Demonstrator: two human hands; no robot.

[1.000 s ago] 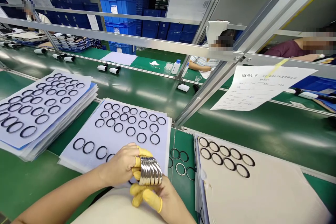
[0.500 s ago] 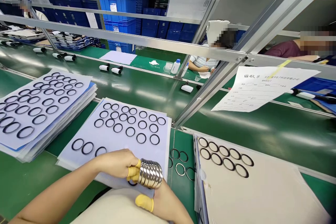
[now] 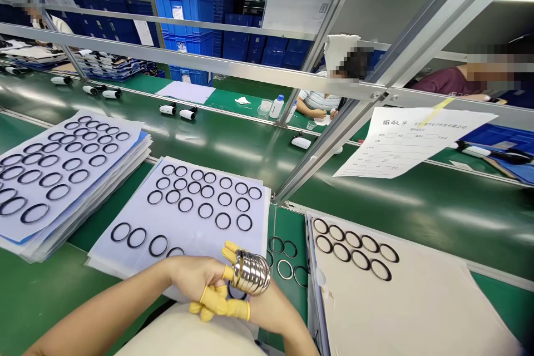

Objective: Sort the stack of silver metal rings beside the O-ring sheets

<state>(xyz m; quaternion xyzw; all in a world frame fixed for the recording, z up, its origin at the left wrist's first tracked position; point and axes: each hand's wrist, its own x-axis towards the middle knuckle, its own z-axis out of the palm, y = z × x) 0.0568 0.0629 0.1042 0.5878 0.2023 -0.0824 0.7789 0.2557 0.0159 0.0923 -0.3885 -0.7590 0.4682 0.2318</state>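
Note:
Several shiny metal rings (image 3: 252, 272) are stacked around the fingers of my right hand (image 3: 271, 306), which wears yellow finger covers. From the left, my left hand (image 3: 196, 281) meets it, also in yellow covers, its fingers bent closed against the right hand's fingers and thumb at the near end of the stack. What those left fingers hold is hidden. A dark-edged ring (image 3: 236, 292) shows just below the stack; whether it is held or lies on the paper, I cannot tell. Beneath the hands is a white paper sheet (image 3: 137, 208) with rows of black-edged rings (image 3: 207, 191).
At left stands a stack of sheets (image 3: 125, 175) bearing more rings. Loose rings (image 3: 285, 270) lie on the green table to the right, beside a beige board (image 3: 417, 311) with two ring rows. A metal post (image 3: 317, 150) rises ahead, and co-workers sit beyond the frame.
Both hands have shifted slightly right, uncovering another ring on the sheet. My left fingers have moved down to the right thumb, and yellow fingertips now show above the ring stack.

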